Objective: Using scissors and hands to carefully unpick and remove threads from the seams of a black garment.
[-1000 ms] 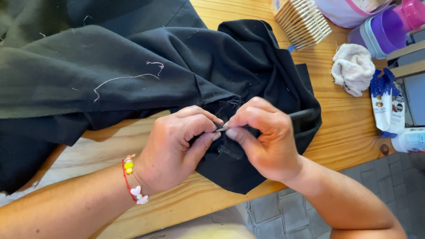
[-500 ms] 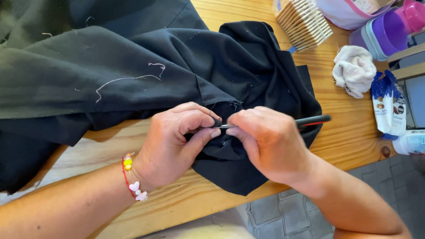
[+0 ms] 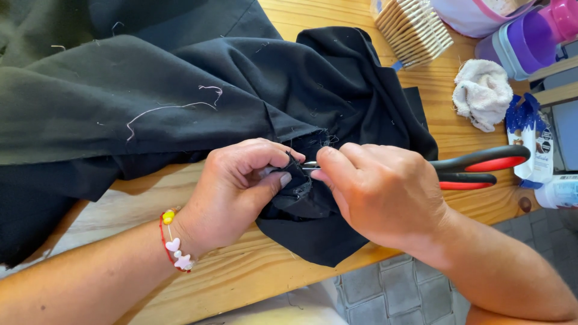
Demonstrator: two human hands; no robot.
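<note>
**Scissor handles swing out past the right hand**

Since the earlier frame, the red-and-black handled scissors (image 3: 475, 168) have slid further out, their handles now clear to the right of the black fabric garment (image 3: 241, 90). Right hand (image 3: 385, 192) has its grip closed around the scissors, metal tips meeting a bunched fold at the garment's lower edge. Left hand (image 3: 241, 189) pinches that fold between thumb and fingers. Across the garment lies a loose pale thread (image 3: 168, 108). Beyond the garment's right edge, a white crumpled cloth (image 3: 481, 93) rests on the wooden bench (image 3: 253, 277).
</note>
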